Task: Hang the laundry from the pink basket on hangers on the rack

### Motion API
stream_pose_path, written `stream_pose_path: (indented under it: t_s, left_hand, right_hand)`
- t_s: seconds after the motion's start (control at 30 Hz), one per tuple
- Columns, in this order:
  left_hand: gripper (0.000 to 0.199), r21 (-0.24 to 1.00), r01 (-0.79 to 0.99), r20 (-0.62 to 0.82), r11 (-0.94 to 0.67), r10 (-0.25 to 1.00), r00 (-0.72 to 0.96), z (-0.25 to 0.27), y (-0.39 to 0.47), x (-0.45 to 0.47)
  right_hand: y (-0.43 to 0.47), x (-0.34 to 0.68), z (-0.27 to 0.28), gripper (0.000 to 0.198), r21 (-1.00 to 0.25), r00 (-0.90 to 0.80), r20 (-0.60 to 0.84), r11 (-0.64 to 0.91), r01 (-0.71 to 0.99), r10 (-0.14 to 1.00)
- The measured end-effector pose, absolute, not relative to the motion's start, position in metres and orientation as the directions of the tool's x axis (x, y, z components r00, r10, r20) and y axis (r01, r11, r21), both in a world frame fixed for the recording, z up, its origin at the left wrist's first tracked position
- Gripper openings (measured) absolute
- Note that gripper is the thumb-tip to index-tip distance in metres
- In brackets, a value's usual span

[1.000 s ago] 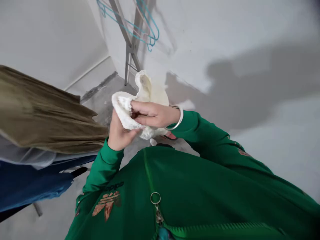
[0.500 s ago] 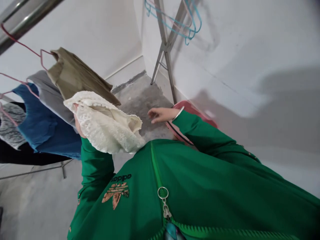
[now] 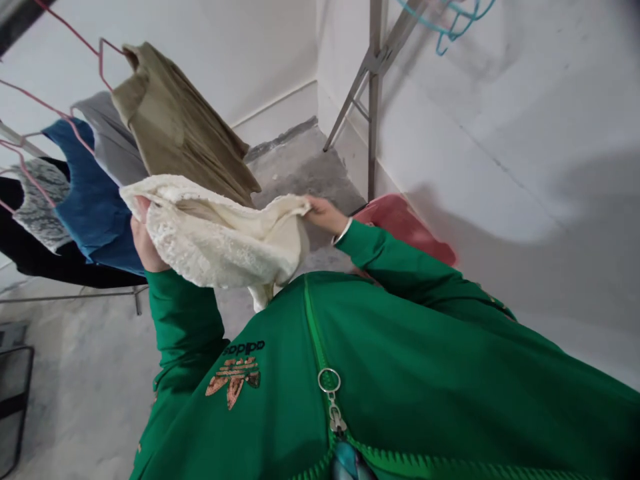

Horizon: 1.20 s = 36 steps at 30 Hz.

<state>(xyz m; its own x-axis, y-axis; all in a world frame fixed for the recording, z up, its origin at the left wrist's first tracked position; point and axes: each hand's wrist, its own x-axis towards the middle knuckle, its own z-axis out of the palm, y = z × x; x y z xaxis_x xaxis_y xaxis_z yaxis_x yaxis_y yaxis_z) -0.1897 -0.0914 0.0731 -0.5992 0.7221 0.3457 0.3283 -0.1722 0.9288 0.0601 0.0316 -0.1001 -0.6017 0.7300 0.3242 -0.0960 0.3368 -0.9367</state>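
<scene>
green long-sleeved jacket [image 3: 425, 360] | black "adidas" lettering [image 3: 245, 348] | coppery leaf emblem [image 3: 233, 380] | silver zip-pull [image 3: 337, 421] | pale right-wrist bangle [image 3: 343, 231]

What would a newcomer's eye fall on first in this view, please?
Probably the cream lacy cloth, held between the left hand and the right hand, left of centre. Next might come the green jacket filling the lower middle, then the blue garment hanging at the left.

L hand [image 3: 147, 245] at 9 o'clock, R hand [image 3: 326, 215] nr centre, both gripping white cloth [image 3: 220, 248] btwn them, olive top [image 3: 185, 127] at 10, teal hanger [image 3: 454, 35] at 1, green jkt [image 3: 425, 373] at 6
</scene>
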Motion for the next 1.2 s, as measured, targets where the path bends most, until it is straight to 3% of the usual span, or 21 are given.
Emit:
stream_pose_path:
  t_s: [0.1, 0.2, 0.4, 0.5, 0.6, 0.73, 0.87, 0.97, 1.03, 1.13, 1.2]
  left_hand:
    - [0.020, 0.929, 0.304, 0.359, -0.209, 0.700, -0.617, 0.065, -0.097, -0.200]
    - [0.004, 0.966, 0.254, 0.194, -0.042, 0.767, -0.611, 0.042, -0.091, -0.216]
    - [0.008, 0.983, 0.088, -0.083, 0.163, 0.809, -0.582, -0.009, -0.063, -0.209]
    - [0.011, 0.987, 0.077, -0.070, 0.139, 0.817, -0.572, -0.018, -0.055, -0.194]
    - [0.029, 0.935, 0.334, 0.052, 0.116, 0.890, -0.452, -0.016, -0.053, -0.189]
    - [0.039, 0.634, 0.747, 0.146, 0.201, 0.917, -0.370, -0.010, -0.054, -0.186]
    - [0.037, 0.413, 0.872, 0.227, 0.262, 0.898, -0.377, -0.017, -0.050, -0.182]
    - [0.047, 0.395, 0.907, 0.286, 0.143, 0.920, -0.269, -0.019, -0.047, -0.176]
    - [0.054, 0.451, 0.891, 0.296, -0.055, 0.951, -0.091, -0.016, -0.045, -0.165]
    - [0.060, 0.627, 0.693, 0.266, -0.357, 0.934, 0.241, -0.009, -0.043, -0.133]
    - [0.054, 0.773, 0.510, 0.195, -0.377, 0.907, 0.374, -0.005, -0.043, -0.107]
  right_hand:
    - [0.059, 0.097, -0.066, 0.026, -0.916, -0.429, 0.379, 0.397, -0.051, 0.820]
    - [0.073, 0.122, -0.021, 0.020, -0.845, -0.323, 0.503, 0.534, 0.007, 0.801]
    - [0.053, 0.123, 0.048, 0.028, -0.724, -0.332, 0.629, 0.685, 0.080, 0.703]
    - [0.045, 0.124, 0.061, 0.029, -0.718, -0.351, 0.628, 0.691, 0.081, 0.694]
    - [0.047, 0.134, 0.063, 0.034, -0.775, -0.399, 0.557, 0.629, 0.065, 0.728]
    - [0.054, 0.152, 0.056, 0.040, -0.849, -0.409, 0.457, 0.524, 0.063, 0.790]
    - [0.053, 0.162, 0.047, 0.041, -0.868, -0.370, 0.429, 0.490, 0.084, 0.824]
    - [0.049, 0.161, 0.047, 0.038, -0.838, -0.353, 0.469, 0.534, 0.111, 0.809]
    - [0.044, 0.156, 0.052, 0.036, -0.817, -0.364, 0.496, 0.565, 0.110, 0.788]
    - [0.035, 0.145, 0.064, 0.035, -0.796, -0.444, 0.487, 0.592, 0.129, 0.752]
    - [0.035, 0.134, 0.069, 0.037, -0.775, -0.531, 0.463, 0.615, 0.146, 0.710]
